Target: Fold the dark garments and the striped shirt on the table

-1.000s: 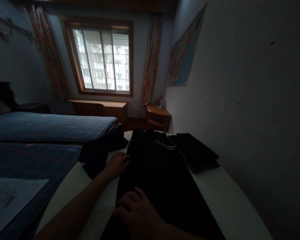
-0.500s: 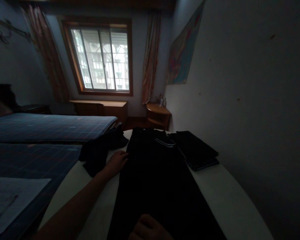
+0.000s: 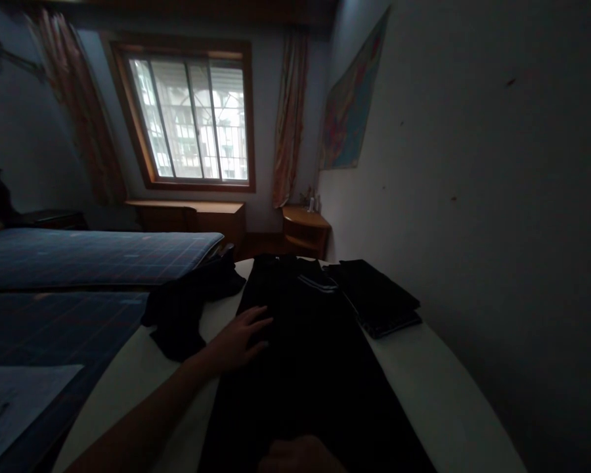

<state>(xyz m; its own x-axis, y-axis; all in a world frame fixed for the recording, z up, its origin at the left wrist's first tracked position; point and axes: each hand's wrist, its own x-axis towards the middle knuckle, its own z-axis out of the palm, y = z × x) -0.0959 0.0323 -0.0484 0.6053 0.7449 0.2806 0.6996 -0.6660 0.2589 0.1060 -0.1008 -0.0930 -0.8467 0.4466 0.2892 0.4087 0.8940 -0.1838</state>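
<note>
Black garment (image 3: 310,374) flat on curved-edge bench (image 3: 438,387), between crumpled cloth (image 3: 177,318) and folded stack (image 3: 379,295); left grip (image 3: 236,341) released, fingers spread over garment's left side; right grip (image 3: 300,456) cut off, cannot tell if clenched; sideways drag could ruck fabric

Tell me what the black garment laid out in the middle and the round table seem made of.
Black garment with pale stripes: probably soft, matte woven or knit cloth; it lies flat and shows no shine.
White round table: perhaps laminate or painted board, smooth and dull; its top looks even, without visible grain.
</note>
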